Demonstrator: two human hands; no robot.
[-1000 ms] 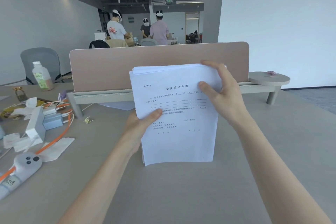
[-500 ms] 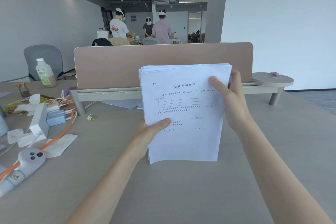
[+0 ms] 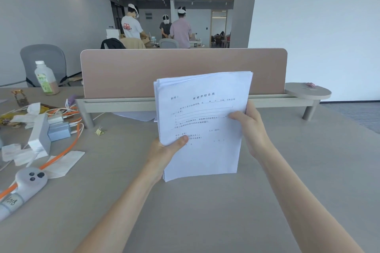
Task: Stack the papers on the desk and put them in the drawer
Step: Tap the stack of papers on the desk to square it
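Observation:
A stack of white printed papers (image 3: 207, 150) stands upright on its bottom edge on the grey desk (image 3: 205, 211), tilted slightly right. My left hand (image 3: 164, 150) grips its lower left edge, thumb on the front sheet. My right hand (image 3: 249, 129) holds the right edge at mid-height, thumb across the front. One more loose sheet (image 3: 135, 116) lies flat under the shelf rail behind the stack. No drawer is in view.
A pink divider panel (image 3: 183, 68) on a raised shelf (image 3: 267, 100) closes the desk's far side. At the left lie orange cables (image 3: 61, 156), chargers (image 3: 58, 131), tissues, a grey handheld device (image 3: 28, 181) and a bottle (image 3: 46, 78). Three people stand far behind.
My right hand slid down from the stack's top right corner to the middle of its right edge. The stack shifted slightly right and stays upright on the desk.

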